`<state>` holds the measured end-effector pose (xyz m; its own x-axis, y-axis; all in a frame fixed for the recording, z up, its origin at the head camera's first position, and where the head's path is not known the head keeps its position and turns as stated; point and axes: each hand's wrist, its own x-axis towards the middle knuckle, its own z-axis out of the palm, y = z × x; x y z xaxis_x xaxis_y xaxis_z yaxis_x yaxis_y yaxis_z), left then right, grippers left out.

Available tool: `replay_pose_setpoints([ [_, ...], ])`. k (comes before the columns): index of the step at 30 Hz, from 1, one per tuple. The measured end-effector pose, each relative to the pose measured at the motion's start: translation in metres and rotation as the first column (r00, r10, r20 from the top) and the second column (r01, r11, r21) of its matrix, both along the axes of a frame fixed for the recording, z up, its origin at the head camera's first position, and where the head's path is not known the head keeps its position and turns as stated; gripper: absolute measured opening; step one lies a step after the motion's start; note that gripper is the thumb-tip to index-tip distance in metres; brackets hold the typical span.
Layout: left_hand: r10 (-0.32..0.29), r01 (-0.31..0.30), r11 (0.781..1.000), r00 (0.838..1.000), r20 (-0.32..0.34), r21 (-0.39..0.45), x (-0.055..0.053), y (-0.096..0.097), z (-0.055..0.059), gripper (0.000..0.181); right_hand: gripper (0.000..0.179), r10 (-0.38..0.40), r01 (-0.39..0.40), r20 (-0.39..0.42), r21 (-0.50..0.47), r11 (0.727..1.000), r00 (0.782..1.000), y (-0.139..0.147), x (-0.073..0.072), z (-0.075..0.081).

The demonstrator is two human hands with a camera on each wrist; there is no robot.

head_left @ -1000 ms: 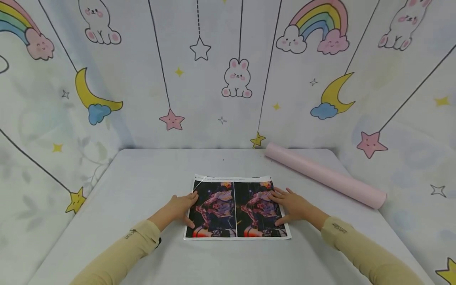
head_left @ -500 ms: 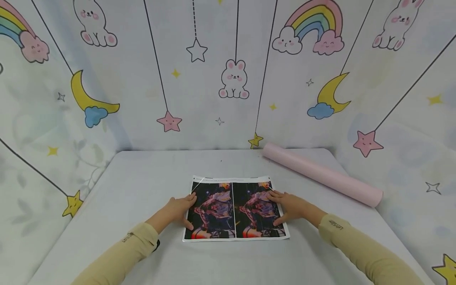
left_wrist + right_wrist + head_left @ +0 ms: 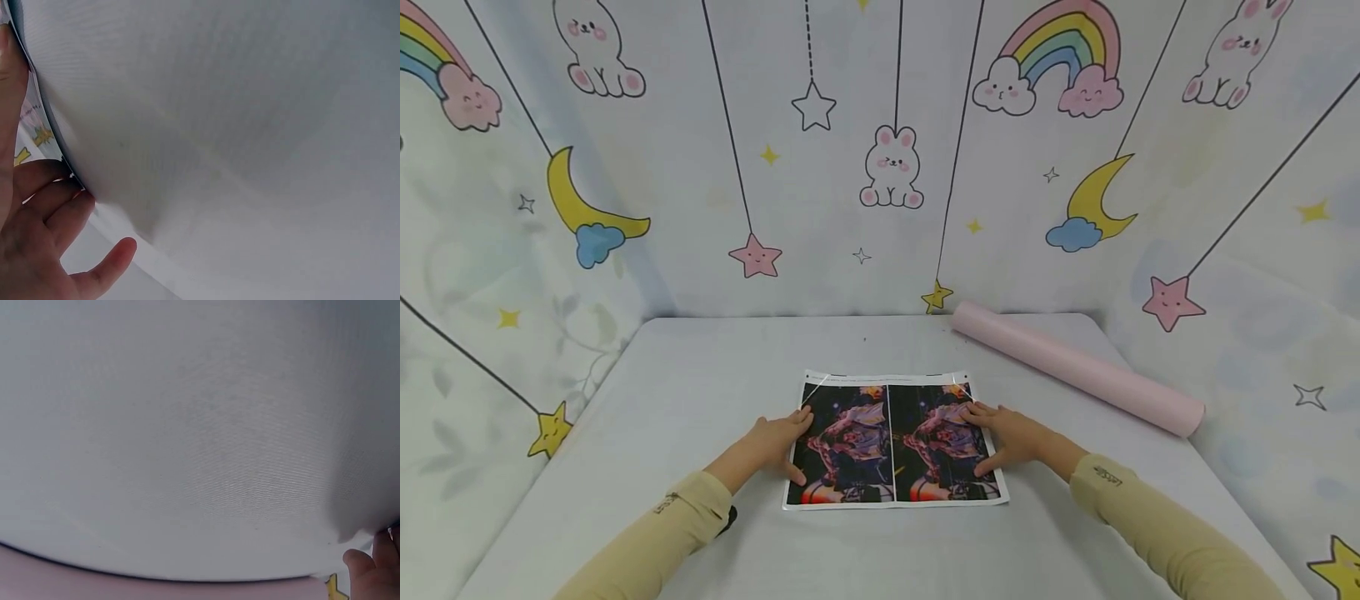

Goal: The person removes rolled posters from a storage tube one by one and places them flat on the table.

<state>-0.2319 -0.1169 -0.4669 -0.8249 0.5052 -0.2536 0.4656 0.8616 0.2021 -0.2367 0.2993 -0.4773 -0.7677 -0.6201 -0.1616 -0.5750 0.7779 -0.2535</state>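
Note:
A flat printed sheet (image 3: 850, 450) with two matching dark, colourful pictures side by side lies on the white table. Thin pale lines cross its upper corners. My left hand (image 3: 771, 443) rests on its left edge, thumb and fingers spread apart. Over the right edge my right hand (image 3: 1018, 437) lies in much the same way. In the left wrist view, the left hand (image 3: 37, 244) has fingertips against the sheet's edge. Only part of the right hand (image 3: 375, 575) shows at the corner of the right wrist view. Whether any fingers reach underneath is hidden.
A pale pink roll (image 3: 1075, 367) lies slantwise at the back right of the white table (image 3: 700, 367). Behind and beside the table hang cloth walls (image 3: 692, 250) printed with bunnies, stars, moons and rainbows.
The head view has shifted slightly. Both hands stay at the sheet's edges, with no clear movement of the sheet on the table.

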Motion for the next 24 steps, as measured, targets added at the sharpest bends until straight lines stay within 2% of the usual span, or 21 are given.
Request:
replay_pose_setpoints([
  [8,-0.034,0.032,0.999,0.997,-0.063,-0.036,0.001,0.005,0.001,0.097,0.098,0.004,-0.004,-0.029,0.0,1.0,1.0,-0.004,0.001,0.002],
  [11,-0.052,0.048,0.998,0.993,-0.108,-0.041,0.003,0.011,0.003,0.091,0.099,0.001,0.002,-0.058,0.053,0.999,0.998,-0.007,0.001,0.003],
  [14,-0.077,0.07,0.996,0.982,-0.169,-0.046,0.005,0.019,0.007,0.08,0.099,0.002,0.01,-0.112,0.106,0.994,0.994,-0.012,0.002,0.003],
  [20,-0.149,0.126,0.987,0.951,-0.272,-0.099,0.011,0.035,0.016,0.052,0.098,-0.003,0.035,-0.207,0.152,0.988,0.978,-0.024,0.007,0.006],
  [24,-0.175,0.155,0.984,0.935,-0.307,-0.087,0.012,0.044,0.017,0.046,0.092,0.005,0.057,-0.308,0.193,0.98,0.951,-0.031,0.01,0.006],
])
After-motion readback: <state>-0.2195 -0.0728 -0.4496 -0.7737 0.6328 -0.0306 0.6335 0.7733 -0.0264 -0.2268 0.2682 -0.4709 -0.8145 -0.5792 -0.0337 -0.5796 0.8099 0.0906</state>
